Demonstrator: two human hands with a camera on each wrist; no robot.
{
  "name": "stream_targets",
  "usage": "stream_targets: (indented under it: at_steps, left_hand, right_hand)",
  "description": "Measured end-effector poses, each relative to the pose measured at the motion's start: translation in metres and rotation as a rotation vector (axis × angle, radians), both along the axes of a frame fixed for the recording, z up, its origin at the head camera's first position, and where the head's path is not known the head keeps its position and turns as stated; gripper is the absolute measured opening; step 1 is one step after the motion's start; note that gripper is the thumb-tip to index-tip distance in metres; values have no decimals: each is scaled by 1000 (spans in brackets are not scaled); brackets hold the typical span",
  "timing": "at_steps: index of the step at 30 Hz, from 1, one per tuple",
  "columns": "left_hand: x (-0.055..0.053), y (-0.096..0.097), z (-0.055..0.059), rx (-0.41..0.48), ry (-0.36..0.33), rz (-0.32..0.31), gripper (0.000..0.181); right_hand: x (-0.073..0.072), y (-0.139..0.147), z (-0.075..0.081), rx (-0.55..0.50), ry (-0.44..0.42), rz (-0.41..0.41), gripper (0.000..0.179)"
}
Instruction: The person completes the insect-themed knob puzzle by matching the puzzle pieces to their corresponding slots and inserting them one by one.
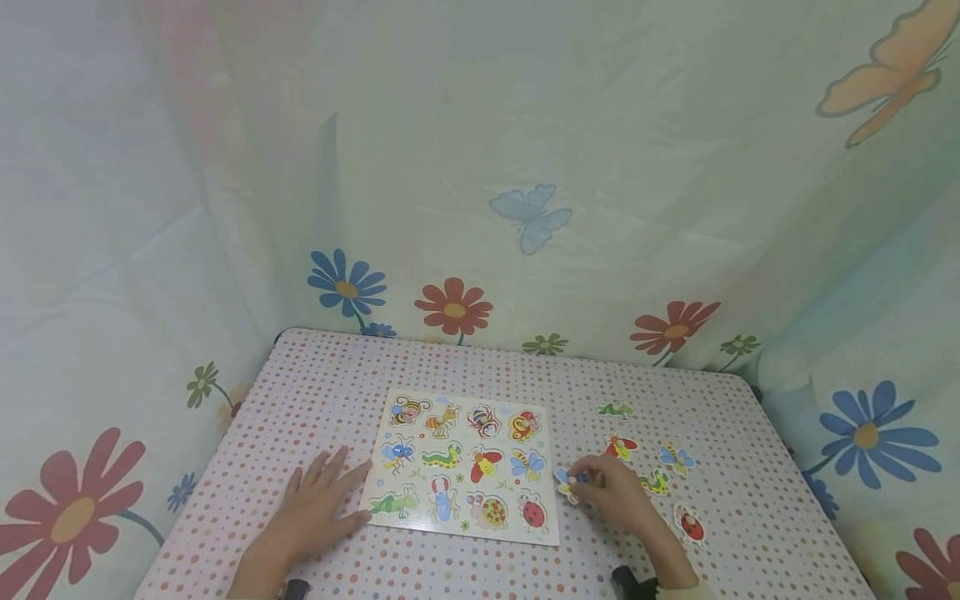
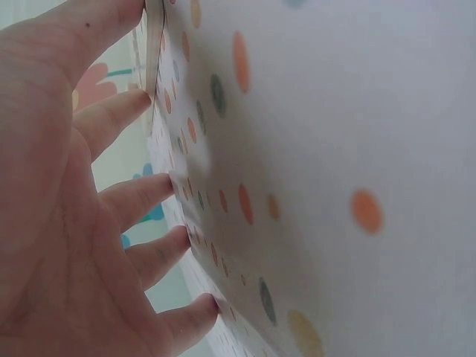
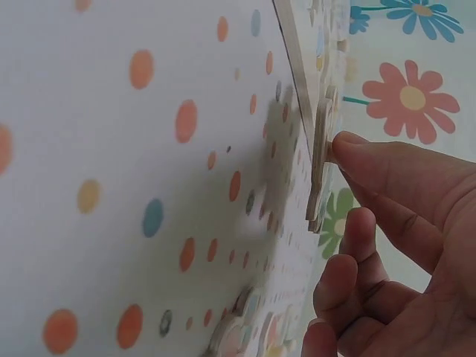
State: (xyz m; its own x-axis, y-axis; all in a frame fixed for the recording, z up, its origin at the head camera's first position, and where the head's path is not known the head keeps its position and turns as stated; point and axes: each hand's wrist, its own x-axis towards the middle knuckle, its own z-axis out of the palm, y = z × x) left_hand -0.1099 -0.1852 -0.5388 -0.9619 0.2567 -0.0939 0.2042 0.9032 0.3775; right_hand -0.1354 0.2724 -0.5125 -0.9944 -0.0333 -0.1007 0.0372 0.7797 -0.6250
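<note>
A white insect puzzle board (image 1: 420,522) lies on the dotted tabletop. My left hand (image 1: 318,504) rests at its left side, fingers spread, thumb and index finger right at the board's edge; the left wrist view shows the same spread fingers (image 2: 123,123). Just off the board's right edge, my right hand (image 1: 615,493) pinches a wooden puzzle piece (image 3: 320,167) between thumb and index finger. In the head view this puzzle piece (image 1: 564,486) shows blue and yellow parts, partly covered by the fingers. The piece hangs tilted above the table in the right wrist view.
Right of the board lie loose pieces: a green grasshopper (image 1: 617,410), a red-winged bug (image 1: 621,447), a blue-winged insect (image 1: 677,458), a green caterpillar (image 1: 657,482) and a ladybug (image 1: 691,527). A flower-printed curtain (image 1: 420,208) surrounds the table (image 1: 315,392).
</note>
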Motion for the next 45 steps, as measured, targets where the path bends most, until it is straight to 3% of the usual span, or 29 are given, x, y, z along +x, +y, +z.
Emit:
stream_targets:
  at_steps: [24, 45]
  left_hand:
    - [0, 0, -1, -19, 0, 10, 72]
    - [-1, 0, -6, -19, 6, 13, 72]
  right_hand:
    - [-18, -32, 8, -29, 59, 126, 14]
    - [-31, -61, 6, -59, 124, 244, 12]
